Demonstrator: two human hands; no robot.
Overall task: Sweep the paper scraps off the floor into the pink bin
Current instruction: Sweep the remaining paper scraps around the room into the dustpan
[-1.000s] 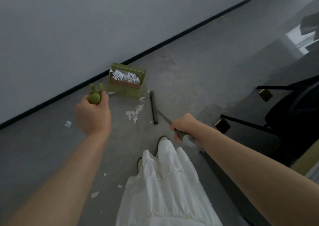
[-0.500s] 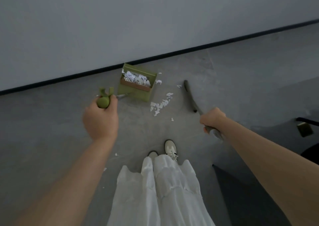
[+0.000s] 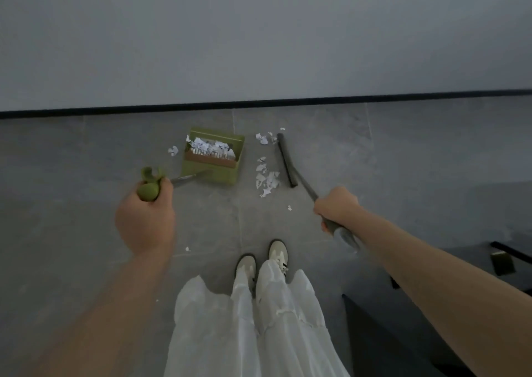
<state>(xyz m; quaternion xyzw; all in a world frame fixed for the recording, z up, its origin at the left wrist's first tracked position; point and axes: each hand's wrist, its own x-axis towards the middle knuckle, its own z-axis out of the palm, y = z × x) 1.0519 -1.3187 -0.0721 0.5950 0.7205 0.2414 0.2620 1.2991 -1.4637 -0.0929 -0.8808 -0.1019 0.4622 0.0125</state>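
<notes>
Gripping the green knob-ended handle (image 3: 149, 188) of a long dustpan, the left hand (image 3: 145, 221) is clenching tight around it, and a thin metal shaft is running from the fist down to the green dustpan (image 3: 214, 158) sitting on the grey floor (image 3: 86, 160) near the black baseboard (image 3: 403, 96). White paper scraps (image 3: 211, 146) are lying piled inside the pan. The right hand (image 3: 336, 207) is closing its fingers around the broom handle (image 3: 342, 234), and the dark broom head (image 3: 286, 160) is resting on the floor just right of the pan. More loose scraps (image 3: 266, 179) are lying between pan and broom head, with one piece (image 3: 173, 150) just left of the pan. White shoes (image 3: 277, 251) are standing below. No pink bin is showing in view. No writing or brand is legible anywhere.
</notes>
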